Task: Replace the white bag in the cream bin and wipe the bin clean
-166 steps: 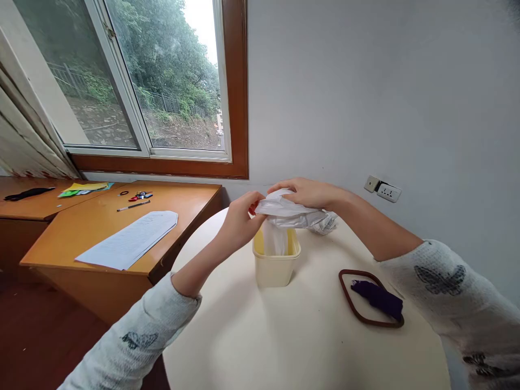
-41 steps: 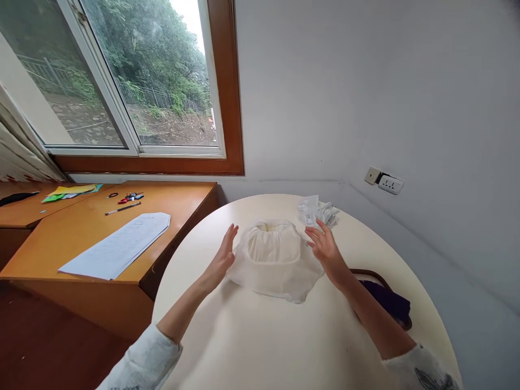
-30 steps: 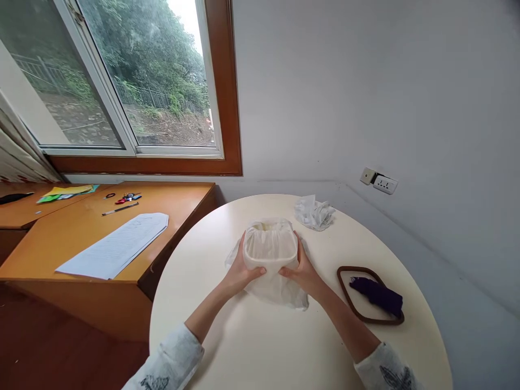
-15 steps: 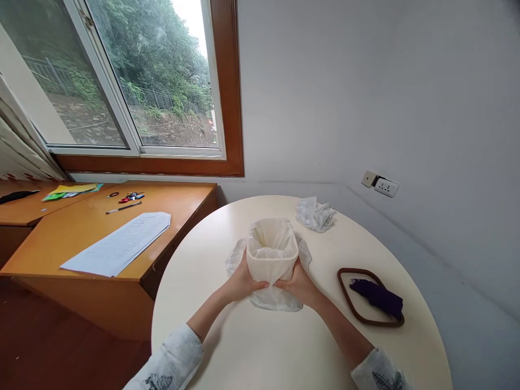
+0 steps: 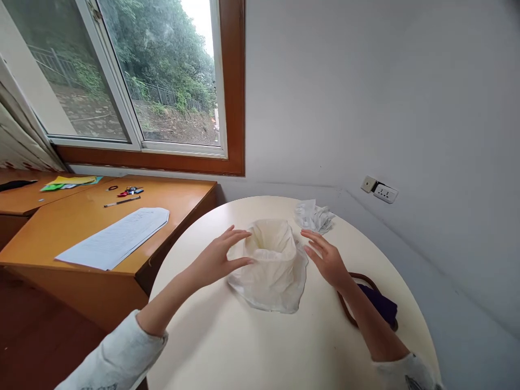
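A small cream container (image 5: pixel 271 250) stands on the round white table (image 5: pixel 260 341), lined with a thin white plastic bag (image 5: pixel 273 284) whose edge hangs over the rim and spreads onto the tabletop. My left hand (image 5: pixel 218 257) is open, fingers apart, its fingertips touching the bag on the container's left side. To the container's right my right hand (image 5: pixel 327 259) hovers open, a little off the bag and holding nothing.
A crumpled white plastic bag (image 5: pixel 313 216) lies behind the container. A brown ring frame with a dark purple cloth (image 5: pixel 378 303) sits at the right, partly behind my right forearm. A wooden desk (image 5: pixel 97 227) with paper sheets (image 5: pixel 114 238) and pens stands left, under a window.
Both hands were gripping the lined container's near side half a second ago; they have let go and spread apart to either side. The bag's skirt lies flatter on the table.
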`<state>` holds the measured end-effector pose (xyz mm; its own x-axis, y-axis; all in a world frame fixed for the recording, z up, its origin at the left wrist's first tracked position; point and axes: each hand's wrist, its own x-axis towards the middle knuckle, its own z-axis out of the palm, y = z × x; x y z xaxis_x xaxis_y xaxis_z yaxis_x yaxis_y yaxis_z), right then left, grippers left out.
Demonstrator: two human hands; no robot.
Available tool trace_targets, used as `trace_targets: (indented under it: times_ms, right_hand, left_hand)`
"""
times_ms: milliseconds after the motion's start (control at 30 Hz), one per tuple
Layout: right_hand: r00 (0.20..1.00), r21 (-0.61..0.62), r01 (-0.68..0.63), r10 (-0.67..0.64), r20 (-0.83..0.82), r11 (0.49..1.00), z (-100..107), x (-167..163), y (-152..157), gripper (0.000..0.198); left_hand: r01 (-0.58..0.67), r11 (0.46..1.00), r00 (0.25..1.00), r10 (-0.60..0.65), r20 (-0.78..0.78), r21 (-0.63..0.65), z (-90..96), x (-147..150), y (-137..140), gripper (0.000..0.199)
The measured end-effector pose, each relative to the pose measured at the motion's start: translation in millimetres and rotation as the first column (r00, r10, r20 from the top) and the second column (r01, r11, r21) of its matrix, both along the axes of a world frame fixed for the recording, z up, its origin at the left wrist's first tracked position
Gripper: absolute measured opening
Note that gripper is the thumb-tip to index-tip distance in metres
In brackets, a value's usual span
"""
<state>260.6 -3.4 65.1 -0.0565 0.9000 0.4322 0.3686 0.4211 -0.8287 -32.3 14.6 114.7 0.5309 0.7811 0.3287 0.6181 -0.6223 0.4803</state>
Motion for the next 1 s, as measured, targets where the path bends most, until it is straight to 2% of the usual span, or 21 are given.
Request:
trace_targets:
  times_ms: [67,133,233,333,433,600,667,733,800,867,933,1000]
  right_hand:
    - [0.994,0.159,0.032,-0.048,0.096,0.987,16,-8,3,0.029]
    - [0.977,0.239,-0.021,-0.031,0.212,0.971,25,-19,5,0.030]
    - [0.924,0.249,-0.116,0.013,0.382,0.962,25,-30,6,0.033]
    - [0.892,0.255,-0.127,-0.001,0.452,0.959,16,-31,3,0.034]
    - [0.865,0.294,-0.124,-0.042,0.500,0.948,14,-27,-4,0.031]
    - [0.812,0.353,-0.144,-0.093,0.576,0.924,39,-31,-19,0.024]
    - [0.810,0.311,-0.153,-0.061,0.583,0.938,54,-38,-23,0.022]
    - [0.775,0.174,-0.182,0.032,0.631,0.968,64,-48,-22,0.024]
    - [0.675,-0.027,-0.200,0.158,0.721,0.979,70,-58,-15,0.029]
    - [0.550,-0.186,-0.176,0.253,0.796,0.967,70,-66,-4,0.029]
    - [0.481,-0.233,-0.138,0.271,0.834,0.963,66,-72,7,0.022]
    - [0.471,-0.209,-0.124,0.243,0.848,0.970,60,-76,16,0.018]
  left_hand:
    - [0.092,0.990,0.989,-0.078,-0.127,0.109,10.0,17,-5,0.052]
    - [0.203,0.963,0.952,-0.152,-0.265,0.175,11.8,33,-7,0.050]
    - [0.282,0.928,0.905,-0.172,-0.390,0.244,4.1,44,-6,0.038]
    - [0.295,0.905,0.883,-0.135,-0.450,0.307,-4.2,44,-5,0.021]
    - [0.322,0.882,0.866,-0.128,-0.483,0.345,-6.5,40,-8,0.019]
    - [0.394,0.846,0.844,-0.180,-0.505,0.358,-5.9,42,-19,0.018]
    - [0.414,0.835,0.839,-0.195,-0.508,0.363,-6.5,45,-24,0.018]
    - [0.435,0.824,0.829,-0.208,-0.520,0.364,-7.5,48,-29,0.016]
    - [0.458,0.811,0.819,-0.226,-0.527,0.365,-8.5,49,-33,0.014]
    - [0.477,0.797,0.819,-0.249,-0.517,0.371,-9.7,50,-36,0.016]
    - [0.482,0.790,0.822,-0.259,-0.507,0.379,-11.1,50,-39,0.017]
    - [0.481,0.790,0.819,-0.251,-0.516,0.380,-12.5,49,-41,0.017]
